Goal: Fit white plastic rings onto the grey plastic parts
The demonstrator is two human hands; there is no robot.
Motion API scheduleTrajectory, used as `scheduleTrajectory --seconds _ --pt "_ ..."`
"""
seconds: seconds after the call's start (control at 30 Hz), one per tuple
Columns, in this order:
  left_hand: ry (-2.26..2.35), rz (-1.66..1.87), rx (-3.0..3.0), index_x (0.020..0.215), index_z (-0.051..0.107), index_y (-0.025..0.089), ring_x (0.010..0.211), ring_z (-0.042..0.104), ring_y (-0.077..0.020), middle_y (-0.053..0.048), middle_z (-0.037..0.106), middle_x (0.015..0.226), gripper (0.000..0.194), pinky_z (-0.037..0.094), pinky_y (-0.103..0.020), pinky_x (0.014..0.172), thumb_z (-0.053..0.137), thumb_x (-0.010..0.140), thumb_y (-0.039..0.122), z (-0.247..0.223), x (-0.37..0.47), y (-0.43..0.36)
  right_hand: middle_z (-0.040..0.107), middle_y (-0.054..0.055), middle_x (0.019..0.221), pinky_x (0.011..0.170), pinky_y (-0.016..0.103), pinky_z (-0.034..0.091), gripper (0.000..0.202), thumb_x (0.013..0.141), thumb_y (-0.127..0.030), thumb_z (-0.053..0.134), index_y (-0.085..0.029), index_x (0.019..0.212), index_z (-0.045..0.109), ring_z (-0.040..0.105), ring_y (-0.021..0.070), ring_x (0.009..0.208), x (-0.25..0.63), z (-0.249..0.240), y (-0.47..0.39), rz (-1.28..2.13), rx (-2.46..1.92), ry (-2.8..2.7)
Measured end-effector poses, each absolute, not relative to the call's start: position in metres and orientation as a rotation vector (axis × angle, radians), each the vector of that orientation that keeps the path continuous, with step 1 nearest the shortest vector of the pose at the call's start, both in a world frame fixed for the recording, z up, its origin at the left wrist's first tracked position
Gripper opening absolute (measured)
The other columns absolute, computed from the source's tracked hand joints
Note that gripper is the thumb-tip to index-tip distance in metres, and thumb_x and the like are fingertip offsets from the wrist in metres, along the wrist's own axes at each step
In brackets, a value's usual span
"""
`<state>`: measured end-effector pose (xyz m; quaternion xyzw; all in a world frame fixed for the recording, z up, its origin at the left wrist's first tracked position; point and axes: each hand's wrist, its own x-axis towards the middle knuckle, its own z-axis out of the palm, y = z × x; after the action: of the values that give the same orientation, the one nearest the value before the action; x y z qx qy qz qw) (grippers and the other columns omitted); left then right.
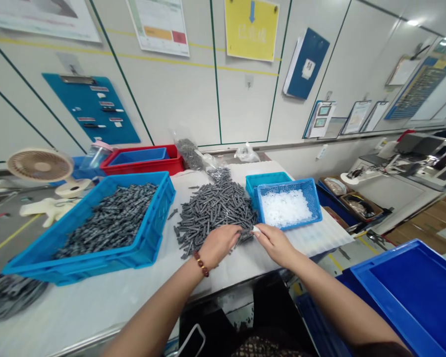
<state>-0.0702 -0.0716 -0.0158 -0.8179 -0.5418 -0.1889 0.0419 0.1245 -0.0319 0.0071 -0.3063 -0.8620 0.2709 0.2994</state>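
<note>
A heap of grey, peg-like plastic parts (215,206) lies on the white-covered table, directly beyond my hands. My left hand (220,244), with a beaded bracelet at the wrist, is closed around one grey plastic part (238,242) at the heap's near edge. Just to the right, my right hand (277,244) pinches a small white piece (255,229) close to that part's end; whether the two touch I cannot tell. Many similar white pieces (286,207) fill a blue basket (315,201) behind my right hand.
A large blue crate (143,255) full of grey parts stands at left, near a beige fan (40,165). Behind are a red bin (176,163), a bag of grey parts (189,152) and a teal tray (250,184). Blue bins (416,292) stand at lower right.
</note>
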Motion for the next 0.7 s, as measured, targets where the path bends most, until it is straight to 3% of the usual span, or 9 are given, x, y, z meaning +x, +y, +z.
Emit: scheduleTrajectory --seconds 0.1,0.23,0.33,0.5,0.7 --pt "-1.775 -1.082 -2.401 0.104 0.060 0.017 0.082 0.061 -0.0149 -0.005 0.067 0.093 0.024 0.049 -0.026 0.073 0.040 0.091 0.021 -0.001 -0.091 -0.081 0.052 -0.001 0.062 0.054 0.023 0.029 0.027 0.089 -0.031 0.038 -0.021 0.066 0.046 0.046 0.0132 0.057 0.113 0.010 -0.027 0.621 -0.886 -2.362" --pt "-1.856 -1.552 -2.347 0.092 0.065 0.018 0.075 0.061 -0.0145 -0.006 0.066 0.087 0.021 0.050 -0.024 0.064 0.046 0.089 0.026 0.006 -0.091 -0.100 0.045 -0.002 0.058 0.052 0.022 0.024 0.028 0.088 -0.031 0.037 -0.020 0.062 0.039 0.042 0.0117 0.054 0.110 0.012 -0.027 0.574 -0.918 -2.449" --pt "-1.801 -1.655 -2.382 0.091 0.066 0.018 0.078 0.063 -0.0151 -0.007 0.067 0.088 0.019 0.052 -0.023 0.066 0.049 0.088 0.025 0.004 -0.081 -0.115 0.044 -0.002 0.057 0.052 0.022 0.023 0.027 0.087 -0.031 0.037 -0.020 0.062 0.039 0.041 0.0116 0.054 0.114 0.013 -0.034 0.570 -0.923 -2.502" --pt "-1.892 -1.779 -2.256 0.090 0.064 0.017 0.067 0.066 -0.0133 -0.004 0.068 0.079 0.015 0.053 -0.021 0.060 0.051 0.087 0.025 -0.002 -0.069 -0.139 0.046 -0.002 0.056 0.053 0.022 0.023 0.025 0.085 -0.029 0.039 -0.019 0.062 0.043 0.041 0.0111 0.053 0.122 0.015 -0.050 0.603 -0.905 -2.579" --pt "-1.711 -1.579 -2.297 0.087 0.062 0.018 0.076 0.066 -0.0137 -0.004 0.069 0.079 0.011 0.053 -0.023 0.071 0.052 0.088 0.023 -0.002 -0.057 -0.159 0.054 -0.001 0.058 0.055 0.023 0.023 0.021 0.083 -0.027 0.043 -0.018 0.066 0.052 0.044 0.0114 0.055 0.126 0.017 -0.066 0.520 -0.826 -2.727"
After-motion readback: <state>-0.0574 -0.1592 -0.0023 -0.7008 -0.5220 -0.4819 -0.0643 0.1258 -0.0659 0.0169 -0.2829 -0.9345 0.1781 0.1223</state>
